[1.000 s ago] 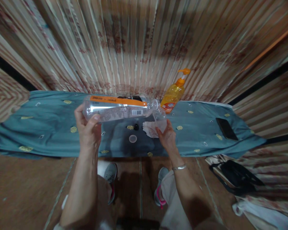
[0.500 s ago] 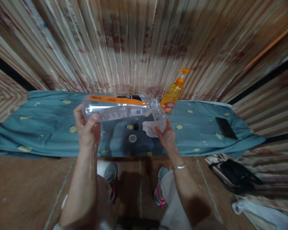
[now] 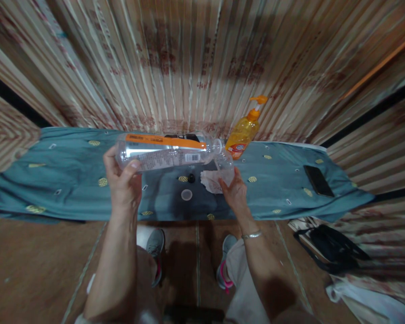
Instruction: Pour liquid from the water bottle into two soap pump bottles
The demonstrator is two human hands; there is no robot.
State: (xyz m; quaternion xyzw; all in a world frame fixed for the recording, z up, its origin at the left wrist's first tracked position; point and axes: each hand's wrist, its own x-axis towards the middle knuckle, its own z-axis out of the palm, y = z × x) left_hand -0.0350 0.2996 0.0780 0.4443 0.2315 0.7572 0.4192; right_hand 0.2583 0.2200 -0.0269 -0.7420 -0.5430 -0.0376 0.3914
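Note:
My left hand (image 3: 124, 180) is closed round the base end of a large clear plastic bottle (image 3: 162, 153) with an orange and silver label. The bottle lies nearly level in the air, its open neck pointing right. My right hand (image 3: 234, 186) grips a small clear plastic cup (image 3: 225, 167), its rim close under the bottle's mouth; whether they touch I cannot tell. Beneath the cup a crumpled white tissue (image 3: 210, 182) lies on the cloth. Nearer the middle are a small black cap (image 3: 191, 178) and a round translucent lid (image 3: 186, 195).
A pump bottle of yellow-orange liquid (image 3: 242, 137) stands at the back, just right of the cup. A black phone (image 3: 318, 181) lies on the right of the teal cloth-covered table (image 3: 74, 180). Behind hangs a pleated curtain (image 3: 189, 67). A black bag (image 3: 330, 247) rests at lower right.

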